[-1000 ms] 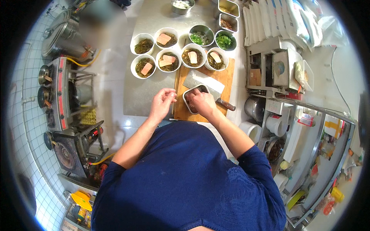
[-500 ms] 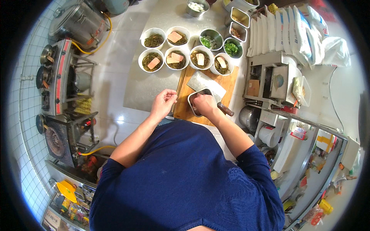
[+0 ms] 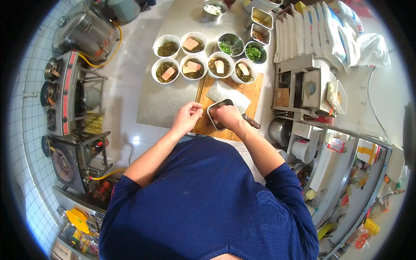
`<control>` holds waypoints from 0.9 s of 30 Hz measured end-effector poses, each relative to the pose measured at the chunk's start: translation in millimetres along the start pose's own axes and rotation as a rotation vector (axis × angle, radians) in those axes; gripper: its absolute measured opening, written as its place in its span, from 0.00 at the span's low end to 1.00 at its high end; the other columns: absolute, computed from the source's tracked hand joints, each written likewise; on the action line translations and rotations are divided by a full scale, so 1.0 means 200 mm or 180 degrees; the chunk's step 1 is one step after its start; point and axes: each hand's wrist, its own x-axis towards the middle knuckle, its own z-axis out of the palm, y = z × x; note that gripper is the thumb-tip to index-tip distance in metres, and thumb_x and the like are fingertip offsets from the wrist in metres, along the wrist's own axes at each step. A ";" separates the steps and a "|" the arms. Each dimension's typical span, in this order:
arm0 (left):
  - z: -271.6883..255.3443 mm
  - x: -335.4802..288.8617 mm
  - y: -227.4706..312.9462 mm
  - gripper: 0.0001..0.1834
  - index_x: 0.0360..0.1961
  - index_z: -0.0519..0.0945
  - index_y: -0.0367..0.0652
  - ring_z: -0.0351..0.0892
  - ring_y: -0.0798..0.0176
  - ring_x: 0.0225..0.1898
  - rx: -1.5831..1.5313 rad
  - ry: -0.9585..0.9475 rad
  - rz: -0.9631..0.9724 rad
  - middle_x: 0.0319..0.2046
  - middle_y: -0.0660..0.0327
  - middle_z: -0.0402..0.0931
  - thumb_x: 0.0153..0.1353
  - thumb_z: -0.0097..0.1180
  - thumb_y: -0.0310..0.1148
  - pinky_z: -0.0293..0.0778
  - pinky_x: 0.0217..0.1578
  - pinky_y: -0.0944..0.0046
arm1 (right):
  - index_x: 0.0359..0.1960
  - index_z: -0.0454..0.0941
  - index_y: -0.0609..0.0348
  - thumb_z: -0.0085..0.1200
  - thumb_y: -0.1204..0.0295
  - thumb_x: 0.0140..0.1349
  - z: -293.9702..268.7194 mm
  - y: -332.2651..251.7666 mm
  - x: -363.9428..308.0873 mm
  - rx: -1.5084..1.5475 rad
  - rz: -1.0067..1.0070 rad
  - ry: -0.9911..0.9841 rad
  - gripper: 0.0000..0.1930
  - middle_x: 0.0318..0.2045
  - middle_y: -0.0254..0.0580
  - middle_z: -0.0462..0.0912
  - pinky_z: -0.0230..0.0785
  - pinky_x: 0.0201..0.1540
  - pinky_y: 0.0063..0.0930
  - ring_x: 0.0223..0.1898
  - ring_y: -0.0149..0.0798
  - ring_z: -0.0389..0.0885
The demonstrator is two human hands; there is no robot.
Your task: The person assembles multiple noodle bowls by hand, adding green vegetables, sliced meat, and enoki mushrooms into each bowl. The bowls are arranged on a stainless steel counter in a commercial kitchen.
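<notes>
The right hand (image 3: 229, 117) sat inside a metal tin (image 3: 209, 112) on the wooden board (image 3: 203, 125), its fingertips hidden, so its grip could not be told. The left hand (image 3: 188, 117) hung beside it, loosely curled; whether it pinched anything was unclear.

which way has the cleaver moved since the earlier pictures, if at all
No: against the wooden board, the cleaver shows no clear shift.

Right fingers (image 3: 217, 113) in metal container (image 3: 225, 102), left fingers (image 3: 196, 108) nearby, white bowls (image 3: 154, 73) beyond
</notes>
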 end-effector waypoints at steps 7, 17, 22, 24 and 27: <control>0.03 -0.02 0.13 0.15 0.54 0.83 0.36 0.88 0.64 0.40 0.0529 -0.0010 0.0267 0.42 0.58 0.87 0.70 0.67 0.33 0.84 0.45 0.62 | 0.38 0.86 0.59 0.64 0.70 0.65 -0.01 0.09 -0.07 0.1434 0.0165 0.0769 0.06 0.34 0.52 0.90 0.81 0.42 0.47 0.37 0.54 0.90; 0.14 0.02 0.35 0.28 0.64 0.80 0.40 0.84 0.57 0.50 0.0993 -0.0631 0.1165 0.54 0.53 0.81 0.63 0.71 0.28 0.82 0.44 0.61 | 0.38 0.81 0.64 0.62 0.72 0.72 -0.26 0.06 -0.37 0.4428 0.1070 0.0937 0.07 0.27 0.37 0.87 0.72 0.23 0.21 0.23 0.24 0.83; 0.17 0.07 0.35 0.26 0.64 0.80 0.38 0.87 0.60 0.47 0.1180 -0.0430 0.1099 0.52 0.54 0.83 0.66 0.69 0.27 0.83 0.44 0.62 | 0.40 0.82 0.62 0.63 0.73 0.72 -0.19 0.05 -0.39 0.4550 0.1400 0.1249 0.06 0.28 0.35 0.87 0.70 0.23 0.19 0.24 0.23 0.82; 0.16 0.08 0.34 0.21 0.61 0.81 0.35 0.89 0.62 0.44 0.0890 -0.0563 0.0717 0.49 0.54 0.85 0.68 0.67 0.27 0.85 0.46 0.61 | 0.41 0.82 0.62 0.63 0.73 0.73 -0.15 0.06 -0.39 0.4947 0.1357 0.1294 0.05 0.28 0.35 0.88 0.70 0.24 0.20 0.24 0.24 0.83; 0.16 0.09 0.32 0.17 0.58 0.83 0.33 0.87 0.69 0.47 0.0261 -0.1099 0.0050 0.48 0.59 0.87 0.72 0.67 0.28 0.84 0.50 0.64 | 0.43 0.85 0.64 0.64 0.74 0.73 -0.10 0.05 -0.37 0.5510 0.1048 0.1343 0.05 0.30 0.36 0.89 0.73 0.27 0.20 0.26 0.24 0.84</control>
